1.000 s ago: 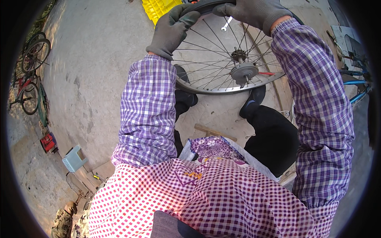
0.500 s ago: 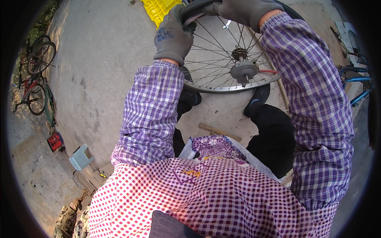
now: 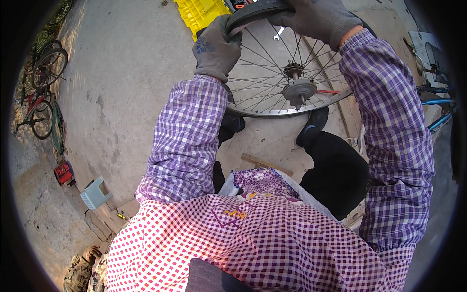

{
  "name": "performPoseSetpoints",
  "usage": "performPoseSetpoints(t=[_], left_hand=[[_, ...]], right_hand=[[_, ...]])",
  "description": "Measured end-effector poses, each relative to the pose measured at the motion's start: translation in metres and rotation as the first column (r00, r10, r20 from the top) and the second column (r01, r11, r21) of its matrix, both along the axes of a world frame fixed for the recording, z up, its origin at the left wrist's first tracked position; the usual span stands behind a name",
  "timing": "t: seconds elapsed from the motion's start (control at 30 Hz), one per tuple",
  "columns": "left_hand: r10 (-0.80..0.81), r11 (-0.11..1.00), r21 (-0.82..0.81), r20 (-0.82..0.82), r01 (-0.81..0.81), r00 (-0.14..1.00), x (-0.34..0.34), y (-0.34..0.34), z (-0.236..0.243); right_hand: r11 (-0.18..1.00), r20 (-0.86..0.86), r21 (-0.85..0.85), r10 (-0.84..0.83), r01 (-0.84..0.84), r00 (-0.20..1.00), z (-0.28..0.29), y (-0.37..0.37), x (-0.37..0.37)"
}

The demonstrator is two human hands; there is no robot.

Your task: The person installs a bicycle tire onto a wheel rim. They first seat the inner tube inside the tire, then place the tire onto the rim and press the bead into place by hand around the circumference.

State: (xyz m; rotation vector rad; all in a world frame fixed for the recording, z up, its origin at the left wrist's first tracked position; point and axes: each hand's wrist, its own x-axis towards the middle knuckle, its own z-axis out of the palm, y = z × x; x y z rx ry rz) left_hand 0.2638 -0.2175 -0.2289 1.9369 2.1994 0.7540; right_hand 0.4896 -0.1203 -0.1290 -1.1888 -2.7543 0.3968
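A spoked bicycle wheel [image 3: 277, 115] leans in front of me, its near edge down by my shoes. Its hub [image 3: 298, 89] carries a small sprocket on one side and a round grey drum on the other. A black tyre [image 3: 257, 11] runs round the far part of the rim. My left hand [image 3: 217, 50], in a grey work glove, is closed around tyre and rim at the far left. At the far right, my gloved right hand [image 3: 318, 20] grips the tyre, thumb on the inner side. A red rod-like piece [image 3: 329, 91] shows among the spokes.
Beyond the wheel lie a wrench [image 3: 278, 33] and a yellow plastic case [image 3: 197, 17] with tools. A wooden strip [image 3: 266, 164] lies between my feet. Bicycles [image 3: 44, 100] and a pale blue plastic stool [image 3: 96, 193] are at left, a blue bicycle frame [image 3: 440, 117] at right.
My right hand has shifted to the right along the tyre. My left hand has moved slightly, still gripping. More of the tool case shows behind the wheel.
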Motion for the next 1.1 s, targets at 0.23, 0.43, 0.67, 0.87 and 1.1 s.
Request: performPoseSetpoints(t=[0.23,0.43,0.67,0.87,1.1], left_hand=[[-0.022,0.997,-0.064,0.165,0.033,0.986,0.001,0.003,0.012],[-0.120,0.991,0.090,0.250,0.101,0.961,0.005,-0.003,0.024],[-0.256,0.922,0.324,0.098,0.212,0.962,-0.001,0.010,0.028],[-0.095,0.934,0.336,-0.091,0.120,0.991,0.004,0.011,0.031],[-0.105,0.944,0.309,-0.046,0.114,0.993,0.006,0.015,0.035]], right_hand=[[0.971,-0.128,0.234,-0.014,0.044,0.992,-0.022,0.000,0.005],[0.985,-0.006,0.161,-0.058,0.058,0.998,-0.011,0.009,0.001],[0.993,0.025,0.115,-0.040,0.037,0.999,0.005,0.015,-0.002],[0.998,0.046,0.051,-0.029,0.027,0.999,0.017,0.020,-0.008],[0.999,0.068,0.004,-0.032,0.032,0.997,0.029,0.018,-0.010]])
